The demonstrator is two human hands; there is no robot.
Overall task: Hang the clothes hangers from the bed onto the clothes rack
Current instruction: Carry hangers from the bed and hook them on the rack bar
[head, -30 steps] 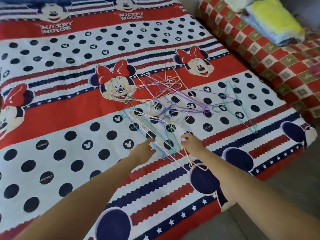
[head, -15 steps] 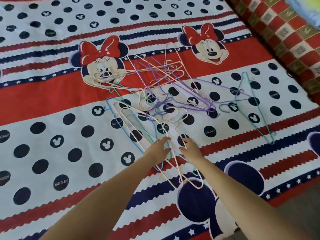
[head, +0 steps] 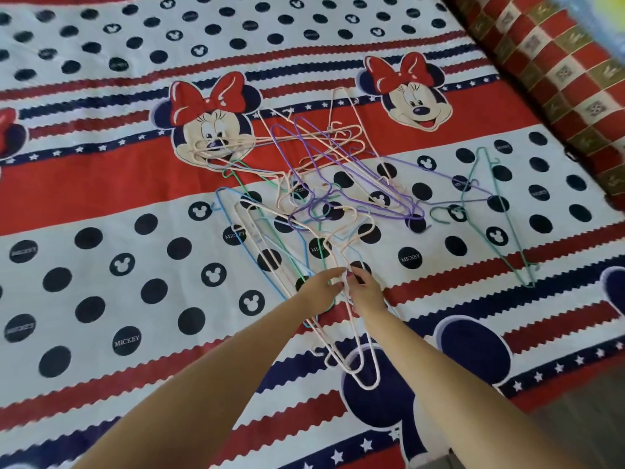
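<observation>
**Both hands meet at the near edge of the hanger pile**

A tangled pile of thin wire clothes hangers (head: 324, 198) in cream, purple, green and blue lies in the middle of the bed, on a red, white and navy cartoon-mouse bedsheet (head: 101, 265). The hangers overlap and interlock, so no single one lies free in the heap. The nearest ones, long cream wire hangers (head: 351, 353), stretch toward the camera and end in narrow loops over a large navy mouse-head print.

The left hand (head: 319, 289) and right hand (head: 367, 292) reach in side by side and meet at the near edge of the pile, over the cream wires. The fingertips of both hands are drawn together and pinch at a cream wire between them; how firmly either hand grips is hard to tell. Blue and green wires run just beneath the left hand.

A teal wire hanger (head: 490, 214) lies by itself to the right, apart from the hands, with one purple hanger crossing over it from the heap. Along the upper right edge of the bed sits a red, white and gold checked cushion (head: 558, 62).
</observation>
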